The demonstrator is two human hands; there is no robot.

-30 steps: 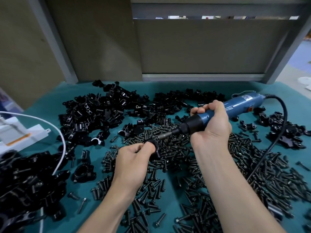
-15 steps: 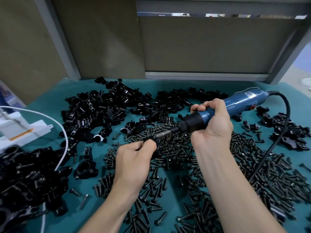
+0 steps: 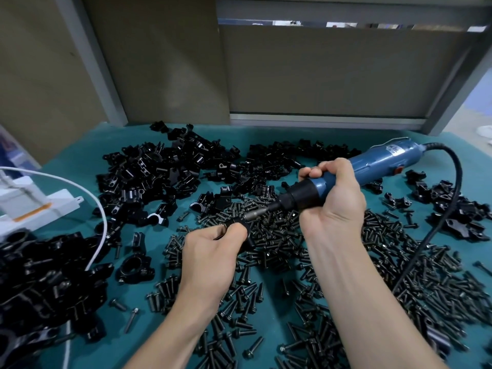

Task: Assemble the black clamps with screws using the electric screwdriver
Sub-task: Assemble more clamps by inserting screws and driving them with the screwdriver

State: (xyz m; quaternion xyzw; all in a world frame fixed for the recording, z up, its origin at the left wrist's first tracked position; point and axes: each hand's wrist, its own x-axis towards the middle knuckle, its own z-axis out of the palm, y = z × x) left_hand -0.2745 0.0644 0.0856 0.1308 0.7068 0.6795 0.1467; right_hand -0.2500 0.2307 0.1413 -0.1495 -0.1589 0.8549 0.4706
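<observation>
We count one electric screwdriver (image 3: 378,163), right hand (image 3: 332,201) clenched round it; one clamp (image 3: 248,234) at frame centre, pinched in left hand (image 3: 210,251) under curled fingers; loose screws (image 3: 282,235), spare clamps (image 3: 165,171) uncountable.

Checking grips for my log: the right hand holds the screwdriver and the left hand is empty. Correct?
No. The head view shows the left hand gripping a clamp; the right hand does hold the screwdriver.
</observation>
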